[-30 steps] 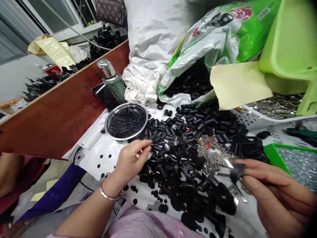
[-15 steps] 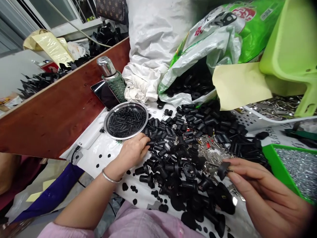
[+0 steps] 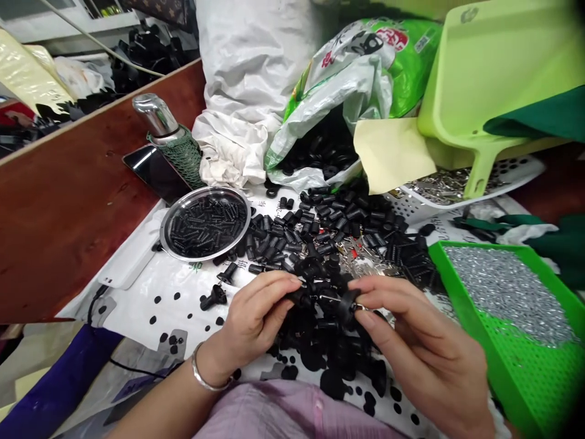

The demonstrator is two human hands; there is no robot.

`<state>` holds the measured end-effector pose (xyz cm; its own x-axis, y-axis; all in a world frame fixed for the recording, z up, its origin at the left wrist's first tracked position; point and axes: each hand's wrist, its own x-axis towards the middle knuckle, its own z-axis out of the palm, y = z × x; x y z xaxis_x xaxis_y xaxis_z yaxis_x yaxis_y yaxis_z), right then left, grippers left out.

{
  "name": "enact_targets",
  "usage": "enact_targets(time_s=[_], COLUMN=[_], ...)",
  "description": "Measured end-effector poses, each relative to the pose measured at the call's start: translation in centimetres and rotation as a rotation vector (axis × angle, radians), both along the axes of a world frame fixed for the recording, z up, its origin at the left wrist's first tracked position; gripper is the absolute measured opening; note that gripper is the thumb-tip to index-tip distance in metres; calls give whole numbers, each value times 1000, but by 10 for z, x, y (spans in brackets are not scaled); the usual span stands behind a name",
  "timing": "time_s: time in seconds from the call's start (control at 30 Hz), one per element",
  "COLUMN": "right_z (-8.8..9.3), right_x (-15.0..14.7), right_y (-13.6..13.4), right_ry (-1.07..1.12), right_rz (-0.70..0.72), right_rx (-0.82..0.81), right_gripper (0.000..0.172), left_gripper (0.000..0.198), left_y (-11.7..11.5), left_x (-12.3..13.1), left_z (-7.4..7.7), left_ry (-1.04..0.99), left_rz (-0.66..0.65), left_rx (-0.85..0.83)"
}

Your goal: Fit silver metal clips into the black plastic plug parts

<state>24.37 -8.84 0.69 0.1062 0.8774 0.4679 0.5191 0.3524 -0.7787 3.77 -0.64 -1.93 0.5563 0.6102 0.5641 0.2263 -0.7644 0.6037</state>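
Observation:
My left hand (image 3: 256, 314) pinches a small black plastic tube (image 3: 299, 297) between thumb and fingertips. My right hand (image 3: 411, 341) grips a round black plastic cap (image 3: 347, 303), held close against the tube, just above a heap of black plastic parts (image 3: 329, 244) on the white sheet. A silver bangle is on my left wrist. A round metal dish (image 3: 205, 222) full of small black springs lies to the left of the heap. A green tray (image 3: 507, 311) of small silvery metal pieces sits at the right.
A steel flask in a green net sleeve (image 3: 176, 146) and a phone (image 3: 153, 171) stand beside a brown board (image 3: 59, 207). Behind are white sacks, a green-and-white bag (image 3: 347, 91) spilling black rings, a lime dustpan (image 3: 484, 79) and a white basket of metal bits.
My left hand left the heap with a black tube and came to the middle. My right hand brought its black cap leftward to meet it. The camera shifted right.

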Motion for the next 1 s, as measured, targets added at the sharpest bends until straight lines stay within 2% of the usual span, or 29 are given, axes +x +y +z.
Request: enact_targets(time_s=[0.13, 0.33, 0.57, 0.67, 0.87, 1.0], right_z=[4, 9, 10, 7, 0, -3], right_x=[-7, -21, -27, -31, -29, -26], right_y=[-3, -1, 2, 4, 11, 13], right_ry=[-28, -100, -389, -436, -359, -510], right_rz=[11, 66, 104, 108, 134, 219], right_rx=[8, 41, 129, 175, 50, 53], right_gripper=[15, 18, 14, 15, 13, 28], left_gripper=[35, 33, 34, 39, 34, 32], left_y=[-3, -7, -10, -11, -3, -1], left_x=[-1, -6, -11, -11, -12, -10], left_z=[-8, -14, -17, -17, -11, -10], left_ry=[-62, -14, 58, 75, 105, 121], left_rz=[39, 93, 78, 61, 18, 9], left_rx=[-80, 24, 86, 127, 110, 63])
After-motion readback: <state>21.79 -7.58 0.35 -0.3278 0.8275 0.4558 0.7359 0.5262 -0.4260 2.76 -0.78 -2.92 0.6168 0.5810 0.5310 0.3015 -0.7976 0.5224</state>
